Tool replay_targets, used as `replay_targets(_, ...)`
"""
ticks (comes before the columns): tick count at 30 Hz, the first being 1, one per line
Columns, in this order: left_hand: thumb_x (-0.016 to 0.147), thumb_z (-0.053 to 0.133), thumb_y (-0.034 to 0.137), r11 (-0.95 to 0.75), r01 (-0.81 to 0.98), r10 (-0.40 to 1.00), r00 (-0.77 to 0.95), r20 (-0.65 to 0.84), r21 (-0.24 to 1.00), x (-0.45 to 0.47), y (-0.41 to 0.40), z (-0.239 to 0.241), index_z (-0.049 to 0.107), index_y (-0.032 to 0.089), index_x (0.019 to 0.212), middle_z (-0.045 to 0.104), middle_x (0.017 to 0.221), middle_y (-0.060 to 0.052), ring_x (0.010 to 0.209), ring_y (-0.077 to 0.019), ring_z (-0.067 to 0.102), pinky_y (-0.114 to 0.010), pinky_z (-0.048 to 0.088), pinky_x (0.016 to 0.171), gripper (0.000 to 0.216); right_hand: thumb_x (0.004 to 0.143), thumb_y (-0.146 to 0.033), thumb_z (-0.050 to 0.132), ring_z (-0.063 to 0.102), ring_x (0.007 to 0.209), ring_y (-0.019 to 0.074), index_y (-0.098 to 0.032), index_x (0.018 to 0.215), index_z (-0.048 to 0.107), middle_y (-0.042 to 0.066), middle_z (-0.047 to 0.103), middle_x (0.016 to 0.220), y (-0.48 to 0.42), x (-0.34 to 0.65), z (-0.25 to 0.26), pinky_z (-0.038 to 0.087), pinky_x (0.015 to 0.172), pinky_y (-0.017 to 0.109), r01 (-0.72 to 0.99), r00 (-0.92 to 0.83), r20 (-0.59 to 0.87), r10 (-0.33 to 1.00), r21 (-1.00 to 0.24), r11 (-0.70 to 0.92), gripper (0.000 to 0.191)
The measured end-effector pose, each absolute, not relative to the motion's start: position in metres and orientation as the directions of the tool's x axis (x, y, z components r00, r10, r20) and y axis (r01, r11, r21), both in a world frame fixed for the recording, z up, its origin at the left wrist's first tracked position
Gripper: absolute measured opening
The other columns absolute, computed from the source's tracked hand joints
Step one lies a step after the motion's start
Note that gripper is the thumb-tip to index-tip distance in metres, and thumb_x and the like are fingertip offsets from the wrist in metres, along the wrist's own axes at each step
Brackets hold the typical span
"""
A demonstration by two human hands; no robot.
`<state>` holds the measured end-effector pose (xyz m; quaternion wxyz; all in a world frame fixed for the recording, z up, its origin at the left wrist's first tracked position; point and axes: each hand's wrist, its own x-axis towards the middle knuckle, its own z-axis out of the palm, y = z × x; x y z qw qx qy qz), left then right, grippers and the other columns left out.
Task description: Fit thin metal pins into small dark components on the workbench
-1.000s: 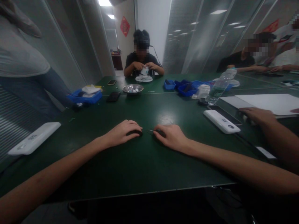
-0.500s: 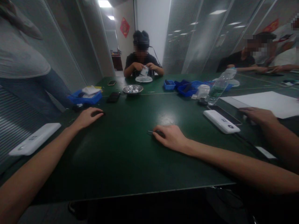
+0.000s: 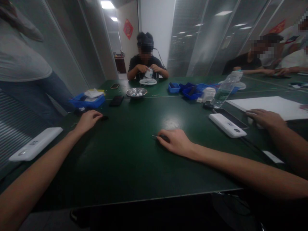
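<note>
"What finish does your surface [image 3: 130, 166] have?"
"Smooth, with a soft gloss. The thin shaft [image 3: 154, 136] at your right hand [image 3: 176, 141] looks like metal."
"And the bowl [image 3: 130, 94] facing you?"
"Shiny metal; the bottle [image 3: 222, 93], clear glossy plastic."

On the table [image 3: 120, 173], the left hand [image 3: 88, 122] lies left, an object [image 3: 105, 118] at its fingertips; the right hand [image 3: 179, 141], a tool [image 3: 165, 138] in it, lies farther right. Behind them, left to right, are tray [image 3: 92, 103], phone [image 3: 116, 100], bowl [image 3: 132, 95] and bottle [image 3: 221, 95].

My left hand [image 3: 87, 121] reaches far out, fingers bent; my right hand [image 3: 177, 141] is nearer, curled in.
</note>
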<state>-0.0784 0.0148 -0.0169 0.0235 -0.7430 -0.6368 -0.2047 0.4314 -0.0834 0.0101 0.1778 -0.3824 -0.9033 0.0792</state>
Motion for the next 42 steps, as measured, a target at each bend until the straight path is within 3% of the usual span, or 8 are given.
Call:
replay_targets(9,0.090,0.061,0.051,-0.080,0.915,0.934,-0.070,0.350,0.396,-0.066,0.006,0.003,0.075,0.017,0.114,0.077,0.110,-0.010,0.092,-0.0260,0.070,-0.033,0.051,0.086,0.044,0.103,-0.041,0.051,0.059,0.063,0.0133,-0.020,0.112,0.070,0.003,0.072,0.082,-0.083,0.432,0.011,0.036,0.060,0.025,0.666,-0.653,0.239,0.719,-0.271,0.695,0.029)
replay_targets(15,0.089,0.061,0.053,-0.086,0.928,0.946,-0.038,0.322,0.362,-0.060,0.009,0.004,0.079,0.020,0.115,0.078,0.107,-0.008,0.082,-0.0244,0.069,-0.032,0.052,0.079,0.046,0.104,-0.041,0.050,0.059,0.063,0.0135,-0.019,0.114,0.070,0.003,0.072,0.083,-0.084,0.431,0.013,0.037,0.061,0.026,0.666,-0.652,0.228,0.723,-0.282,0.690,0.031)
replay_targets(25,0.087,0.064,0.056,-0.119,0.905,0.955,-0.008,0.298,0.408,-0.056,0.012,-0.004,0.081,0.023,0.111,0.075,0.120,-0.008,0.109,-0.0282,0.069,-0.036,0.051,0.097,0.044,0.104,-0.041,0.050,0.058,0.063,0.0128,-0.019,0.113,0.070,0.003,0.071,0.082,-0.082,0.431,0.011,0.037,0.061,0.025,0.652,-0.661,0.241,0.710,-0.282,0.703,0.031)
replay_targets(34,0.084,0.067,0.055,-0.058,0.873,0.964,-0.078,0.256,0.485,-0.039,0.003,-0.003,0.081,0.023,0.113,0.077,0.117,-0.007,0.108,-0.0288,0.069,-0.035,0.052,0.095,0.044,0.104,-0.041,0.050,0.060,0.065,0.0132,-0.019,0.114,0.069,0.003,0.072,0.083,-0.084,0.432,0.012,0.038,0.061,0.026,0.655,-0.662,0.236,0.711,-0.279,0.702,0.031)
replay_targets(42,0.082,0.069,0.054,-0.030,0.883,0.965,-0.097,0.245,0.468,-0.040,0.003,-0.001,0.082,0.024,0.108,0.078,0.111,-0.006,0.098,-0.0275,0.071,-0.033,0.053,0.090,0.042,0.103,-0.040,0.051,0.060,0.064,0.0137,-0.019,0.113,0.070,0.003,0.072,0.083,-0.085,0.430,0.015,0.038,0.061,0.026,0.668,-0.655,0.221,0.723,-0.278,0.690,0.030)
